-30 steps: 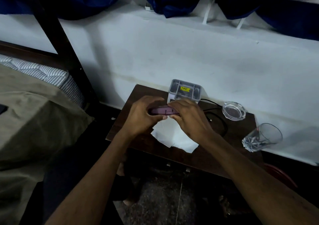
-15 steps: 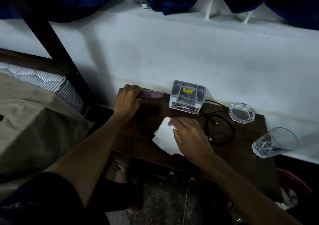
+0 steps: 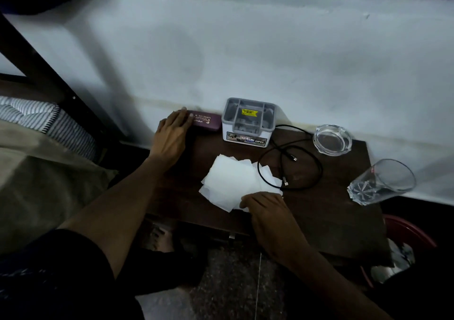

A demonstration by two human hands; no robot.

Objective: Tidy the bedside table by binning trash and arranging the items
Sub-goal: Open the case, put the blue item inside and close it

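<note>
**A:** Why was my left hand (image 3: 172, 137) out at the far left corner?

**B:** I judged it was squaring the maroon glasses case (image 3: 204, 122) against the wall; the fingers lay straight along the case's left end, not wrapped round it. Just right of it stood the grey organiser box (image 3: 248, 123), also at the far edge.

**A:** And the white papers (image 3: 235, 184)?

**B:** They lay loose mid-worktop (image 3: 331, 216), likely trash. My right hand (image 3: 267, 211) touched their near edge; whether it pinched them I couldn't tell.

**A:** Further right?

**B:** The black cable (image 3: 304, 157) looped beside the papers, then the glass ashtray (image 3: 332, 139), and a tumbler (image 3: 383, 182) lying tipped near the right edge. A red bin (image 3: 415, 233) sat below, near right.
</note>
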